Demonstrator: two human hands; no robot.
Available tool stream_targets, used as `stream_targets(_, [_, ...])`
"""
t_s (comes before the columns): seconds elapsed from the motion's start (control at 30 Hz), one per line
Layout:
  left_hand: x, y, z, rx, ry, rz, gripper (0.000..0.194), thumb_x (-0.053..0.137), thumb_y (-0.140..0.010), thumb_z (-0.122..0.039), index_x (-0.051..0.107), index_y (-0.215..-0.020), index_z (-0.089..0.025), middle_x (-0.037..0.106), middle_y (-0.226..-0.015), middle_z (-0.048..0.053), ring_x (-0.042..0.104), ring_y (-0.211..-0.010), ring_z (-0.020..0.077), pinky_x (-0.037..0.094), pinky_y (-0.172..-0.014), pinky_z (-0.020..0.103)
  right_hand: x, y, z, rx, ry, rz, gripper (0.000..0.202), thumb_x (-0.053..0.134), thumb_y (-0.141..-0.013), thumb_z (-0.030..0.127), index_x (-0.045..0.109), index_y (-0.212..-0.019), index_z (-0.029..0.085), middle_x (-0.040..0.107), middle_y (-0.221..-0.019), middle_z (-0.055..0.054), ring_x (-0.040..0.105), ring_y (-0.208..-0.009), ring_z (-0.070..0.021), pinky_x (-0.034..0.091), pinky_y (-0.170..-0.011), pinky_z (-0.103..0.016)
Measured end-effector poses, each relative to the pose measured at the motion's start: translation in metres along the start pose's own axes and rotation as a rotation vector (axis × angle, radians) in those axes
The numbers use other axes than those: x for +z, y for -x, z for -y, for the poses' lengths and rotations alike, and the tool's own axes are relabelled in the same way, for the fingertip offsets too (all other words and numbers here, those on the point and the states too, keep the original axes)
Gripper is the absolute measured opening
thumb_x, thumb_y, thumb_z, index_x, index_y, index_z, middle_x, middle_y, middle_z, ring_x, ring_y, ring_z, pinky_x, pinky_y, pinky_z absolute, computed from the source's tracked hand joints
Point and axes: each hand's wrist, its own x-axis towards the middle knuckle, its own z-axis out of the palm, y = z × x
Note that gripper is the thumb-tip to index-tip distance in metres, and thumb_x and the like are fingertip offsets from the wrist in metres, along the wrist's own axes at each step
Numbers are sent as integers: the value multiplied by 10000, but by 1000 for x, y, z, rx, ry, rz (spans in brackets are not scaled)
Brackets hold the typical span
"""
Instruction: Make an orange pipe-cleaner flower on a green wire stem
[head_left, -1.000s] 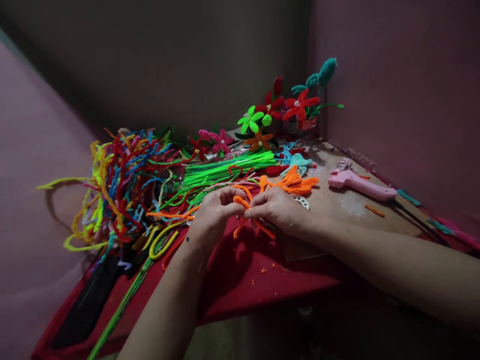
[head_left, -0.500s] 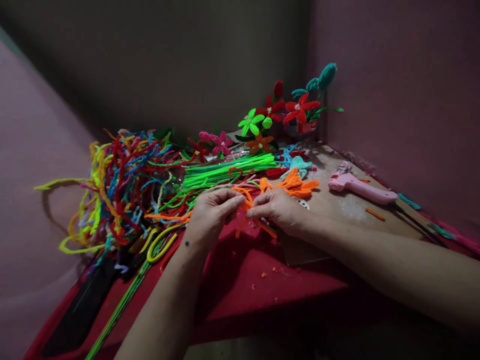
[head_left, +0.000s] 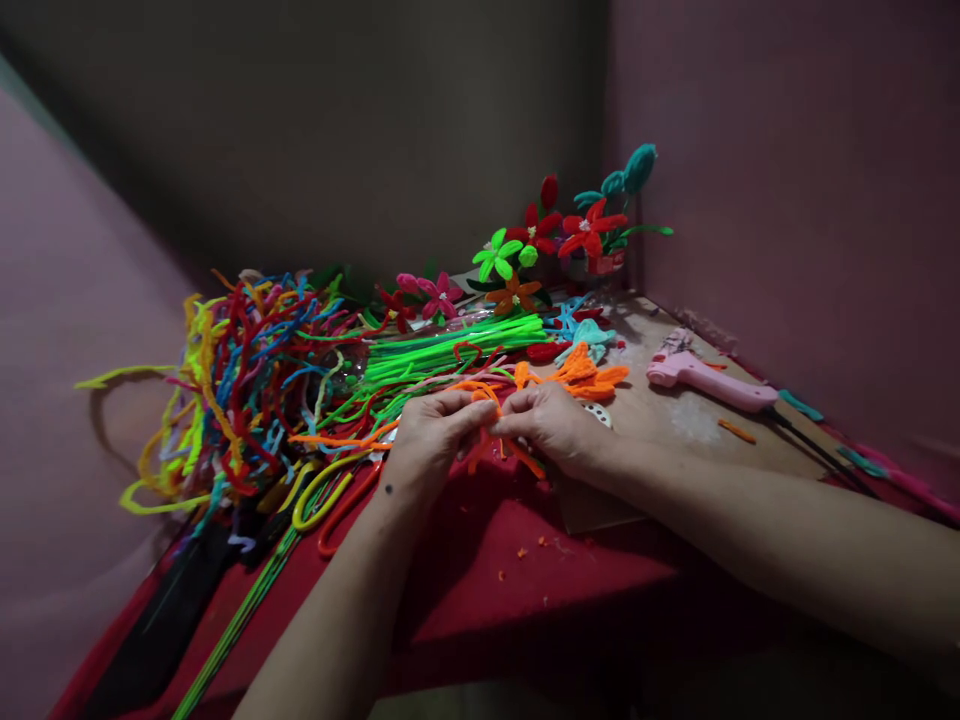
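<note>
Your left hand (head_left: 431,435) and right hand (head_left: 553,425) have fingers clamped on orange pipe cleaners (head_left: 527,459) above the red surface (head_left: 480,605).

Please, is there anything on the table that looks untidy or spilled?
Yes: small orange scraps lie loose on the red tabletop, and the multicoloured strands at left form a tangled heap, unlike the roughly parallel green strands.

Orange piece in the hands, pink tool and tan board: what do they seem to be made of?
Orange piece: probably chenille stem, matte; the strands look soft and fuzzy.
Pink tool: likely hard plastic, fairly smooth; its body looks moulded and evenly coloured.
Tan board: wood or cardboard, mostly matte; it looks flat and brownish, but the dim light leaves which open.
</note>
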Motion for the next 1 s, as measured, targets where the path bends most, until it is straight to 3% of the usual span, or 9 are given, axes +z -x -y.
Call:
stream_targets(0.17, [11, 6, 3, 316, -278, -254, 126, 621, -701, -218, 627, -581, -178, 547, -572, -13, 473, -565, 108, 369, -571, 228, 1, 0, 0, 2, -8, -6, 203, 592, -590, 153, 472, -426, 154, 406, -357, 64, 325, -354, -50, 228, -400, -223])
stream_targets(0.23, [11, 6, 2, 396, -337, -294, 130, 615, -712, -229, 637, -592, -185, 578, -616, -1, 503, -618, 122, 386, -628, 233, 1, 0, 2, 5, -36, -9, 219, 593, -591, 159, 458, -419, 157, 410, -360, 59, 331, -354, -53, 226, -397, -226])
stream_targets(0.3, [7, 4, 0, 300, -276, -255, 173, 584, -745, -289, 642, -624, -181, 568, -596, -1, 484, -560, 113, 381, -574, 232, 1, -1, 3, 26, -57, -16, 230, 602, -614, 188, 457, -437, 160, 408, -363, 58, 320, -345, -54, 211, -388, -229])
stream_targets(0.4, [1, 1, -6, 60, -146, -56, 202, 600, -729, -363, 652, -741, -169, 559, -570, -13, 437, -470, 96, 340, -479, 223, -2, -5, 3, 56, -102, -63, 241, 619, -646, 242, 458, -483, 167, 395, -374, 61, 303, -340, -53, 186, -384, -232])
stream_targets(0.5, [-1, 1, -6, 6, -231, 79, 181, 661, -672, -339, 640, -689, -160, 547, -556, -18, 421, -467, 91, 323, -480, 217, -6, -8, 1, 39, -117, -111, 231, 622, -657, 277, 474, -517, 167, 397, -400, 60, 308, -360, -55, 191, -396, -232])
stream_targets(0.67, [-2, 3, 6, 358, -597, -113, 135, 626, -716, -282, 625, -605, -206, 522, -530, -20, 416, -507, 106, 279, -535, 221, -7, -8, -2, -66, 66, -143, 289, 610, -665, 279, 420, -476, 171, 362, -424, 64, 287, -400, -50, 201, -424, -233])
stream_targets(0.73, [-3, 3, 10, 419, -664, -135, 128, 630, -719, -280, 630, -604, -225, 511, -514, -26, 384, -478, 101, 251, -523, 225, -6, -7, -2, -79, 95, -153, 303, 606, -673, 279, 405, -473, 173, 360, -436, 63, 285, -413, -51, 205, -429, -234])
stream_targets(0.87, [-3, 3, 9, 414, -677, -118, 136, 595, -754, -314, 645, -661, -229, 508, -507, -25, 377, -448, 98, 256, -501, 223, -5, -7, 0, -75, 46, -149, 294, 608, -698, 313, 457, -495, 162, 392, -456, 48, 308, -420, -55, 218, -435, -240])
stream_targets(1.0, [-19, 8, 1, 256, -539, -143, 237, 486, -814, -386, 636, -819, -202, 550, -556, -15, 475, -453, 111, 340, -489, 214, -9, -9, 2, -90, -120, -204, 196, 672, -652, 295, 573, -590, 138, 472, -508, 32, 367, -445, -58, 256, -452, -233])
